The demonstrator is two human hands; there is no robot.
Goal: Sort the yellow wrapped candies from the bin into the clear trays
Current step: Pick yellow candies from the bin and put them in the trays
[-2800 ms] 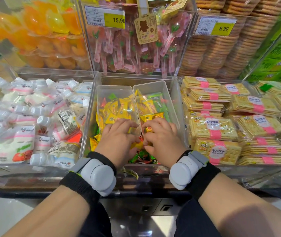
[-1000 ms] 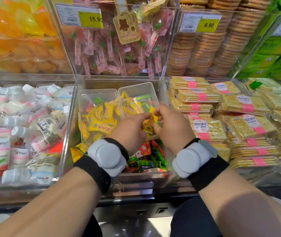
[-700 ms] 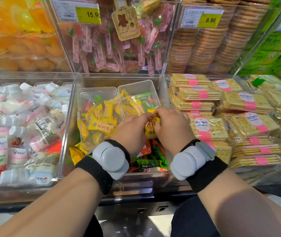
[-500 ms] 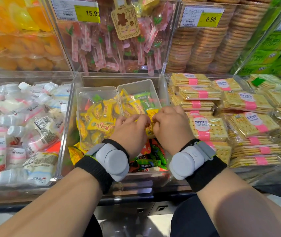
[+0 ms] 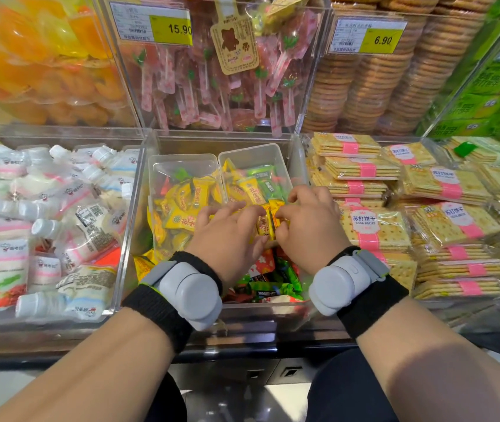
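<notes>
Two palms-down hands meet over the clear acrylic bin point(image 5: 131, 226): left hand point(image 5: 227, 237) and right hand point(image 5: 311, 228), fingers curled, jointly pinch yellow wrapped candies point(image 5: 268, 222) at the near rim of the right clear plastic tray point(image 5: 253, 151), beside the left clear plastic tray point(image 5: 181, 159).

In the bin point(image 5: 127, 239), left tray point(image 5: 181, 158) adjoins right tray point(image 5: 251, 149) (walls touching), loose candies point(image 5: 273, 289) in front.

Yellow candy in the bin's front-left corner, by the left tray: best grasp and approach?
Pinch the corner candy by its exposed near end, from above and the front: the left tray seems to cover its far end, and the bin wall blocks the left. Left hand is nearest, but it and the right hand grip yellow candies.
</notes>
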